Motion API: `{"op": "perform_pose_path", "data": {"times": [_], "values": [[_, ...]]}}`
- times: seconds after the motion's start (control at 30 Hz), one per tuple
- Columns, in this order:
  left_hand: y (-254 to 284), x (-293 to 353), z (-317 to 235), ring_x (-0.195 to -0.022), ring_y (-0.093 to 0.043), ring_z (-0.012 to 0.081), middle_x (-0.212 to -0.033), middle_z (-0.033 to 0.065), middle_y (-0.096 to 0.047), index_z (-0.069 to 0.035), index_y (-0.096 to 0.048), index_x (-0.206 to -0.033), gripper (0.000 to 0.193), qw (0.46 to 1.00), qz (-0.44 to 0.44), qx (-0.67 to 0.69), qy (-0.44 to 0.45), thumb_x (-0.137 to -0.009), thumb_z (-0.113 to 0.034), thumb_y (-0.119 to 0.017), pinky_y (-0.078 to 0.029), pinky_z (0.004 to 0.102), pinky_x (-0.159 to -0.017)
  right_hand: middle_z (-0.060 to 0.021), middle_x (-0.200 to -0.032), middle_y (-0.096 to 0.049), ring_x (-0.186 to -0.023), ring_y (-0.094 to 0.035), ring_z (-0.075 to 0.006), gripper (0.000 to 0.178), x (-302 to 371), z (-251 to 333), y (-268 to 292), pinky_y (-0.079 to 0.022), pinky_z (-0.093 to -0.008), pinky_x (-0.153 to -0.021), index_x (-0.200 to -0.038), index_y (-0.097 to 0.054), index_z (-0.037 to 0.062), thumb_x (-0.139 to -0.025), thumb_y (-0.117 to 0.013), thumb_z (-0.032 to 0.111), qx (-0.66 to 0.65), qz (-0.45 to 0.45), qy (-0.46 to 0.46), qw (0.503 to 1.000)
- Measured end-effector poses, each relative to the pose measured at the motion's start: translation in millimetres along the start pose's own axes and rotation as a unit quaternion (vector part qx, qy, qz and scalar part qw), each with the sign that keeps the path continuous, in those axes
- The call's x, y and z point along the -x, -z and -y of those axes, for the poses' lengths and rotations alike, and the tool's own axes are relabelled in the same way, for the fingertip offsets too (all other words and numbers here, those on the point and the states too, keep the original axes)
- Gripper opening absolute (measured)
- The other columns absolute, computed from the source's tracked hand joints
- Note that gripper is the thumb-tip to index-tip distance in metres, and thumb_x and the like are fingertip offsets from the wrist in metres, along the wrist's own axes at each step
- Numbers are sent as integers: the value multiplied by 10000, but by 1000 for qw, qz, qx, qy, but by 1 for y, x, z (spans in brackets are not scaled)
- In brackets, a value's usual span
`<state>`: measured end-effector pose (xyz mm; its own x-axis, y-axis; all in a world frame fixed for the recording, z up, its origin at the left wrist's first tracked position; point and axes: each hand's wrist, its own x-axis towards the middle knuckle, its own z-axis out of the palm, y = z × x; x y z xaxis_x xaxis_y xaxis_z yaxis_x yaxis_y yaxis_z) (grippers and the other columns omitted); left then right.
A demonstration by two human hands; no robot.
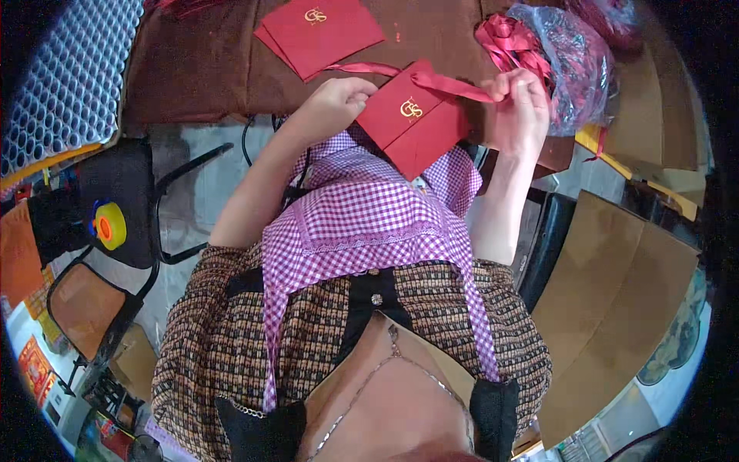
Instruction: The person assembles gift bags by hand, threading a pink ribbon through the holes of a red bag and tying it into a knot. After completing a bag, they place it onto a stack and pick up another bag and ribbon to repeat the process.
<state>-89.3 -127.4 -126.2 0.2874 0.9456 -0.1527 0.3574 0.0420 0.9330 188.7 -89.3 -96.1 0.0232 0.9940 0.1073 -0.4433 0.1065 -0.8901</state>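
A red folded card envelope (419,127) with a gold emblem extends over the table's near edge, above my lap. My left hand (339,104) has its fingers curled closed at the envelope's left edge, seemingly pinching it. A red satin ribbon (458,87) comes through the envelope's upper part. Its right end is pinched in the fingers of my right hand (522,112), which pulls it out to the right. The ribbon's other end lies loose on the table, beyond my left hand. Farther off sits a small stack of similar red envelopes (327,31).
A clear plastic bag (577,69) with a bundle of red ribbons (512,46) lies at the right on the brown-covered table (192,77). Honeycomb-patterned sheeting (69,77) is at the far left. Chairs (115,208) and a large cardboard piece (608,308) flank me.
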Motion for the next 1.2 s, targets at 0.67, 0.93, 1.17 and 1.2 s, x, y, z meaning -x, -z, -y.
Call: {"op": "perform_pose_path", "data": {"times": [0.67, 0.93, 1.17, 1.2], "values": [[-7, 3, -7, -813, -574, 119, -932, 81, -640, 28, -598, -1078, 277, 997, -47, -36, -44, -814, -56, -605, -481, 274, -747, -93, -827, -582, -831, -564, -271, 137, 54, -56, -67, -391, -377, -772, -888, -593, 49, -762, -649, 48, 558, 166, 235, 778], [-8, 2, -24, -742, -571, 158, -857, 105, -627, 6, -621, -1036, 250, 990, -77, -102, -60, -795, -56, -621, -482, 293, -706, -93, -783, -545, -771, -533, -281, 107, 52, -51, -74, -376, -398, -720, -833, -569, 53, -765, -652, 63, 599, 145, 271, 739], [-8, -2, -34, -744, -573, 201, -808, 109, -604, 3, -629, -1030, 252, 969, -113, -159, -152, -782, -32, -603, -478, 307, -703, -96, -750, -548, -729, -534, -283, 108, 48, -43, -76, -374, -400, -698, -800, -556, 53, -773, -653, 91, 633, 125, 299, 703], [-9, -2, -37, -764, -582, 219, -818, 119, -610, 5, -630, -1019, 244, 969, -120, -155, -153, -779, -32, -601, -481, 322, -714, -96, -739, -548, -716, -534, -282, 112, 48, -42, -75, -375, -402, -693, -792, -551, 50, -774, -653, 95, 638, 125, 295, 700]]}}
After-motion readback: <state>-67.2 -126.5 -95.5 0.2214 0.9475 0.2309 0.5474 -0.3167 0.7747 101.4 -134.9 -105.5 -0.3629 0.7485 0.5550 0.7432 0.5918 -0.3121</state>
